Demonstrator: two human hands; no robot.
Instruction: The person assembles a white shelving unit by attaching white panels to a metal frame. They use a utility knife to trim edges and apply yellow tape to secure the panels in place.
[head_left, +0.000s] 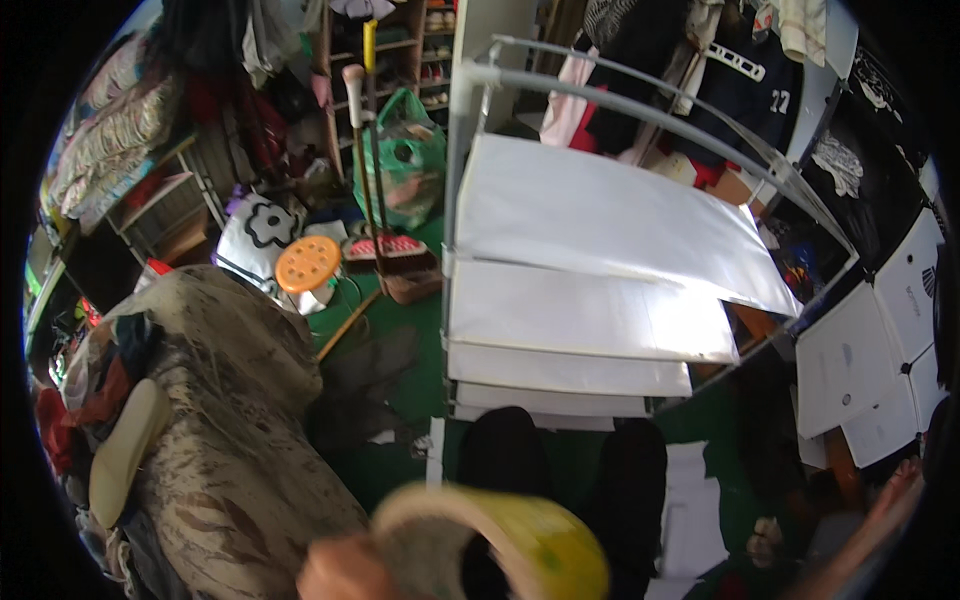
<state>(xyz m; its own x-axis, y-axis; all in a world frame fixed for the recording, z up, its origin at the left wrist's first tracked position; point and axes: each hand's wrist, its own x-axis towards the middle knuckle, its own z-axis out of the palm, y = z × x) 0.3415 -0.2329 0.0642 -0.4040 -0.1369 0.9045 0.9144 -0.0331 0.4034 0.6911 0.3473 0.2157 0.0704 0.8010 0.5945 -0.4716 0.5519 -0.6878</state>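
Note:
A roll of yellow tape (560, 545) with a thick pale cardboard core is close in front of me at the lower middle, blurred by nearness. My left hand (345, 572) grips the roll's left side, partly cut off by the lower edge. Far out at the right rim is my right hand (893, 492), its fingers stretched out beside the white cabinet panels; nothing shows in it. Ahead stands a grey metal-framed rack (620, 95) with white sheets (610, 215) lying in overlapping tiers. My dark-trousered legs (505, 450) are below it.
A camouflage-covered mound (220, 400) with an insole (130, 450) on it fills the left. Beyond are an orange round stool top (308, 264), a broom and dustpan (412, 285), and a green plastic bag (405, 160). White cube-cabinet panels (850, 350) stand right; papers (690, 510) lie on the green floor.

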